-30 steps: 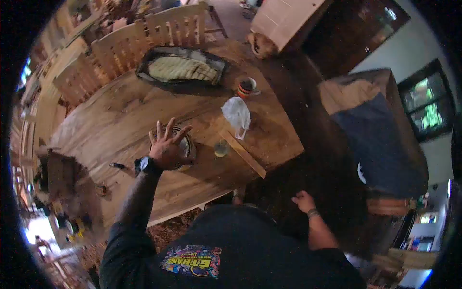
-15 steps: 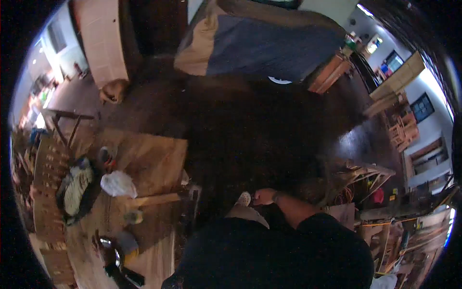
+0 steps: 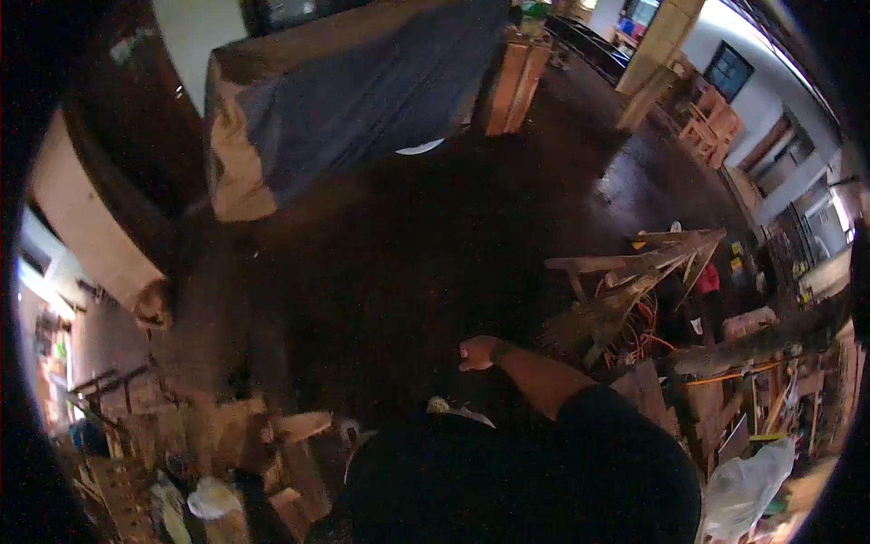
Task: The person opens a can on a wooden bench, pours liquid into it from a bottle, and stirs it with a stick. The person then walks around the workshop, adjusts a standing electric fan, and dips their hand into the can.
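My right hand (image 3: pixel 480 352) is held out in front of my body, above the dark floor (image 3: pixel 381 299). Its fingers look curled closed, and I see nothing in them. A dark band circles the wrist. The nearest thing on that side is a sloping wooden frame (image 3: pixel 625 295), apart from the hand. Below the hand, part of a light shoe (image 3: pixel 438 404) shows past my dark shirt. My left hand is not in view.
At lower left are wood pieces (image 3: pixel 304 424) and a white plastic bag (image 3: pixel 214 499). A dark cloth (image 3: pixel 362 109) covers a large object ahead. Orange cord (image 3: pixel 642 326) tangles under the frame. Another plastic bag (image 3: pixel 748 490) and stacked timber lie at lower right.
The view has turned to the right and moved forward. The workbench has slid toward the lower left, and the wooden frame is closer. My right hand stays closed, now slightly higher.
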A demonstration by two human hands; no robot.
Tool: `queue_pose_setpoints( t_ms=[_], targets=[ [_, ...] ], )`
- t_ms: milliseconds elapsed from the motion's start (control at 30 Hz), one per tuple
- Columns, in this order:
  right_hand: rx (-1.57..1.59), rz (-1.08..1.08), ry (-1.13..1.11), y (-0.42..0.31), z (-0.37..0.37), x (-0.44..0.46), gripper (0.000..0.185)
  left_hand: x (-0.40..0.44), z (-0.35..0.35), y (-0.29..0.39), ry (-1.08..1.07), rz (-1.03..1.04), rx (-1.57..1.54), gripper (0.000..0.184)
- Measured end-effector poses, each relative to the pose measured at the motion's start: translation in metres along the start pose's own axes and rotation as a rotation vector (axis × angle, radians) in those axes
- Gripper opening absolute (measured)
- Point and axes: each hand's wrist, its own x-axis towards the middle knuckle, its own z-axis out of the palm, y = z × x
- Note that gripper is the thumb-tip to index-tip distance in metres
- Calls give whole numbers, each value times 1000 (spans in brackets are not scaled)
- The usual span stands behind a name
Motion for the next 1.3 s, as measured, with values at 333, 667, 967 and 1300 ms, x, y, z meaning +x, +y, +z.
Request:
queue_pose_setpoints(
  t_ms=[333,667,967,1300],
  targets=[
    [627,150,-41,124,24,13,44,179,178,14,-1023,-241,73,49],
    [966,685,153,263,20,-80,42,615,190,155,-974,162,472,43],
    [1964,163,736,387,43,19,42,846,273,497,-737,597,183,41],
    [1646,598,377,555,-64,-44,45,934,484,646,-1303,469,-198,40]
  ],
)
